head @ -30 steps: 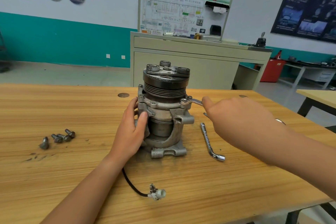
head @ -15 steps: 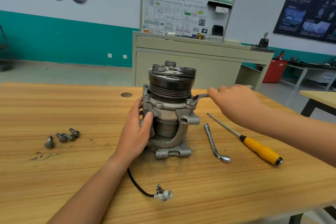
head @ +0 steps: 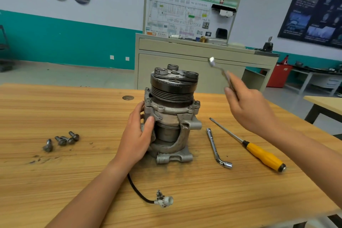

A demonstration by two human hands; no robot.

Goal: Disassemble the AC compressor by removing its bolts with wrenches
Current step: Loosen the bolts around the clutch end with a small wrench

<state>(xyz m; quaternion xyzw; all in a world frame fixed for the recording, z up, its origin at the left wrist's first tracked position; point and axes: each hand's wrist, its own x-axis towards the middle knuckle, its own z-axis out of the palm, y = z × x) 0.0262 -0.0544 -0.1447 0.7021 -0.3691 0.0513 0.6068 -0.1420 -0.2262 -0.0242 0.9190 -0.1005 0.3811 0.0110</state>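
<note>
Compressor [head: 172, 116]: grey cast-metal body, black ribbed pulley on top, upright on the wooden table [head: 74, 181].
Left hand [head: 137, 135]: grips the compressor's left side.
Right hand [head: 248, 109]: raised right of the compressor, pinching one flat steel wrench [head: 217, 68].
Loose bolts [head: 62, 140]: four, dull grey, left of the compressor.
Right of compressor: one bent socket wrench [head: 217, 149], one yellow-handled screwdriver [head: 259, 152].

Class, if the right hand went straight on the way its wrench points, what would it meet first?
Nothing close: the right hand aims its silver metal wrench up and away; the beige cabinet behind seems next, depth unclear.
</note>
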